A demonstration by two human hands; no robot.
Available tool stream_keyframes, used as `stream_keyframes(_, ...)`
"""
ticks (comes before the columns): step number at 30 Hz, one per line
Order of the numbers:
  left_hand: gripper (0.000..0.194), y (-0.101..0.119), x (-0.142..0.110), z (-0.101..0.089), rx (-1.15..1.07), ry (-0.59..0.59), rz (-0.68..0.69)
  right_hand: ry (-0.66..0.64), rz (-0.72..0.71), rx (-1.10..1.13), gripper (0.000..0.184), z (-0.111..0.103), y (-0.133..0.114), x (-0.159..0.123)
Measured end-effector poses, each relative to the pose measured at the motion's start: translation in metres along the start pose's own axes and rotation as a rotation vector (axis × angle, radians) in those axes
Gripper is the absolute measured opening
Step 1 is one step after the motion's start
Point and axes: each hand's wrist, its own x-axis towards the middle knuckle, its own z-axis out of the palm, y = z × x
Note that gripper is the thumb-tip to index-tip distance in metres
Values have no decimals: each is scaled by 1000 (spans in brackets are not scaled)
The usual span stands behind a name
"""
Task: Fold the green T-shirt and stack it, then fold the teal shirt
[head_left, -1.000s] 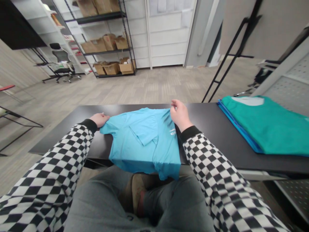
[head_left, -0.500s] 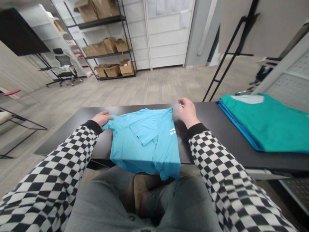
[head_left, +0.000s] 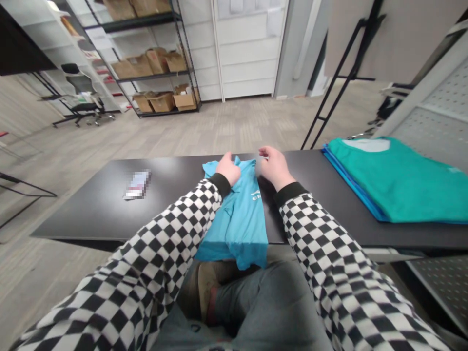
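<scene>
A light blue T-shirt lies on the black table, folded over lengthwise into a narrower strip. White lettering shows by its right edge, and its lower end hangs over the table's near edge. My left hand is closed on a bunched part of the shirt near the far end. Just right of the shirt's far corner, my right hand hovers with its fingers curved and apart, holding nothing. My left forearm covers part of the shirt's left side.
On the right of the black table lies a stack of folded clothes, a green shirt over blue ones. A phone-like object, pixelated, lies on the left. Behind are a shelf of cardboard boxes and a black stand.
My left hand has moved right, carrying the shirt's left side over towards the middle. The phone-like object is now uncovered. My right hand stays beside the shirt's right edge.
</scene>
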Motion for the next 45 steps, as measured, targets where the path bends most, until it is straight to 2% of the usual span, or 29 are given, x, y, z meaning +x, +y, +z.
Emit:
stream_keyframes(2, 99, 5, -10, 36, -11, -92, -38, -36, -15, -2, 56, 1, -3, -2)
stream_keyframes(3, 101, 9, -16, 47, -7, -144, -86, -54, -15, -6, 56, 2, -4, -2)
stream_keyframes(5, 102, 16, -25, 53, 7, -243, -176, -90, -9, -18, 56, 2, -8, -3)
stream_keyframes(7, 91, 18, -28, 39, -7, -265, -229, -116, -5, -36, 54, 2, -12, -2)
stream_keyframes(8, 81, 17, -26, 26, -7, -232, -220, -128, -5, -47, 52, 1, -14, -2)
stream_keyframes(10, 56, 7, -18, -7, 83, -108, -127, -166, 0, -82, 45, 1, -17, -2)
stream_keyframes(12, 39, -10, -8, -42, 313, 19, 14, -242, 21, -133, 34, 2, -20, -4)
stream_keyframes(14, 40, -30, 1, -69, 554, 20, 87, -342, 56, -191, 29, 3, -21, -6)
stream_keyframes(17, 51, -56, 12, -89, 740, -92, 59, -448, 114, -272, 26, 5, -22, -9)
stream_keyframes(20, 41, -73, 24, -97, 726, -105, 44, -478, 168, -293, 8, 3, -24, -9)
stream_keyframes(22, 30, -82, 32, -103, 627, -91, 45, -466, 184, -259, 5, 0, -27, -9)
stream_keyframes(27, 27, -102, 49, -123, 274, -46, 43, -417, 220, -114, 19, -4, -30, -8)
stream_keyframes(30, 28, -117, 55, -127, 87, -31, 60, -398, 231, -90, 33, -2, -28, -8)
stream_keyframes(32, 32, -125, 59, -126, 47, -54, 81, -413, 231, -106, 36, 0, -26, -8)
stream_keyframes(35, 42, -130, 63, -125, 150, -89, 124, -431, 233, -122, 26, 1, -24, -10)
stream_keyframes(39, 48, -124, 63, -121, 360, -56, 184, -411, 238, -137, 17, 0, -24, -12)
stream_keyframes(43, 48, -117, 60, -119, 521, -32, 289, -426, 208, -199, 21, -3, -24, -11)
stream_keyframes(45, 46, -118, 59, -118, 571, -25, 300, -419, 199, -236, 27, -5, -25, -11)
